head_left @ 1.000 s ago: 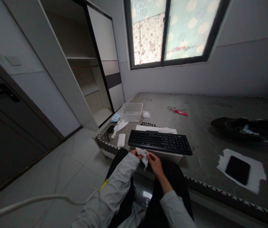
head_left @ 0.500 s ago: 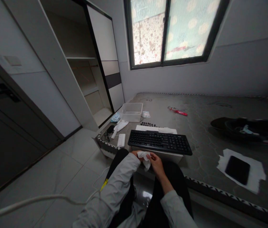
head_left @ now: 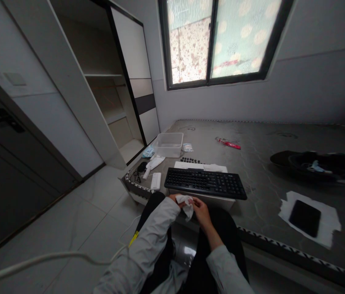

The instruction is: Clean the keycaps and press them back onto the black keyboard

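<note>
A crumpled white tissue [head_left: 187, 209] is between my hands, low over my lap at the near edge of the mattress. My left hand [head_left: 174, 198] is closed on its left side, most of its fingers hidden under the tissue. The fingers of my right hand [head_left: 201, 210] pinch the tissue from the right. Just beyond both hands, a black keyboard [head_left: 205, 183] lies on a white box [head_left: 218, 199]. Several small black keycaps [head_left: 190, 160] sit in rows behind the keyboard, near a white sheet [head_left: 187, 165].
On the left stand a clear plastic bin [head_left: 168, 143], a white power strip [head_left: 156, 181] and a black mouse [head_left: 142, 166]. A red packet [head_left: 230, 144] lies further back. To the right are a black cap [head_left: 319, 165] and a black phone [head_left: 305, 218] on white paper [head_left: 328, 228].
The tissue has shifted slightly in my hands, with a bit more fingertip showing through at its right side. The keyboard and other objects stay where they were.
</note>
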A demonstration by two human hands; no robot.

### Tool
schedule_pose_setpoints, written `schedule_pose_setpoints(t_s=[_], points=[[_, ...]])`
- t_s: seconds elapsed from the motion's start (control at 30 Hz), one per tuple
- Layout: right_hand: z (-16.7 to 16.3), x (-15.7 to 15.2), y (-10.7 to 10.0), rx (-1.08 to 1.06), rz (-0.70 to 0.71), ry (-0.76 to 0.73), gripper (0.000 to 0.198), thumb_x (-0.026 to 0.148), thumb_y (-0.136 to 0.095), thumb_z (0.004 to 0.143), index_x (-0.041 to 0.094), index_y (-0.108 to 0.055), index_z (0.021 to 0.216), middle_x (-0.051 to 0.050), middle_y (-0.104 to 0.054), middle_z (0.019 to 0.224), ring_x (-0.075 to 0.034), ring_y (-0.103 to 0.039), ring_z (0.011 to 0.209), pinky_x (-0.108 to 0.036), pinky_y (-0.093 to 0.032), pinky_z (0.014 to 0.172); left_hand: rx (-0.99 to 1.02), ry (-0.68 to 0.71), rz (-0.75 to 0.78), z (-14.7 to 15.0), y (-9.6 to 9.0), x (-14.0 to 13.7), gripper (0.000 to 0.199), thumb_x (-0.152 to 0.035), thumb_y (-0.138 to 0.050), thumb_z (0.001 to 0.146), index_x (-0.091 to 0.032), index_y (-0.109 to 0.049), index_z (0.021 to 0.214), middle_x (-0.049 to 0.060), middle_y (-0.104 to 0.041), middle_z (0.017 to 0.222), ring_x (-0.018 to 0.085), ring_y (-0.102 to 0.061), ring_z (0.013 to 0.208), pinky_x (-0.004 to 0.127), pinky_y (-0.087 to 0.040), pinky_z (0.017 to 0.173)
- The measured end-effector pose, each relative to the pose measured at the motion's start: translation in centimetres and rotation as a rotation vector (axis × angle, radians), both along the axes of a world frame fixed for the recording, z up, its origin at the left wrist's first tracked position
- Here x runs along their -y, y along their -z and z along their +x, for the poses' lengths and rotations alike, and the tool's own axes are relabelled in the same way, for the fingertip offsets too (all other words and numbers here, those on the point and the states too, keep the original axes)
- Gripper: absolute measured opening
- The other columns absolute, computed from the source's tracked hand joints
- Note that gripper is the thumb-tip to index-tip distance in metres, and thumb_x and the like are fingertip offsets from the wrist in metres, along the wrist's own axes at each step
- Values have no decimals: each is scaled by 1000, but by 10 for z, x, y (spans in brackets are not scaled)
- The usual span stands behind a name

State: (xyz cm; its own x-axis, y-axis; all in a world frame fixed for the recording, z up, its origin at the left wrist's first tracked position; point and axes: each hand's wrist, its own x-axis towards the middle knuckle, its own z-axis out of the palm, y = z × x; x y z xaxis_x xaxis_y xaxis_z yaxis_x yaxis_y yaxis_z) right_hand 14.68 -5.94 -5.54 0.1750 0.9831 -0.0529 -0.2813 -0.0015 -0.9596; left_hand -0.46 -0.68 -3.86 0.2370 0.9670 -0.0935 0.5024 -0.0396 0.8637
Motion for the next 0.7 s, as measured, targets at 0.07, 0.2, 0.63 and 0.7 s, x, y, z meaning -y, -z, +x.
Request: schedule_pose_setpoints(t_s=[0.07,0.2,0.63,0.7], points=[[1,-1,-1,18,5,-6,53,67,-78,61,21,-78,87,-8,-80,88,-29,-72,82,-43,-56,81,22,-7,-11,0,2,-1,29,-30,-81,66,-16,-77,91,8,-82,90,25,-73,84,34,-57,76],[1,-1,-1,19,6,-19,55,68,-78,60,20,-77,86,-9,-80,86,-28,-72,79,-41,-56,79,59,21,-18,-1,5,-2,33,-31,-81,67,-15,-75,94,6,-81,90,22,-72,84,33,-56,78],[2,-4,4,46,41,-38,54,68,-78,59,21,-76,85,-9,-80,90,-30,-71,88,-43,-55,84,88,-33,-5,2,-3,2,19,-25,-81,68,-16,-71,82,3,-78,82,18,-68,76,28,-54,69],[2,-4,2,42,36,-33,54,69,-78,58,21,-75,84,-9,-80,89,-30,-71,88,-43,-55,84,104,-29,-8,2,-2,2,19,-24,-80,69,-17,-70,83,3,-78,83,18,-69,76,29,-55,71]])
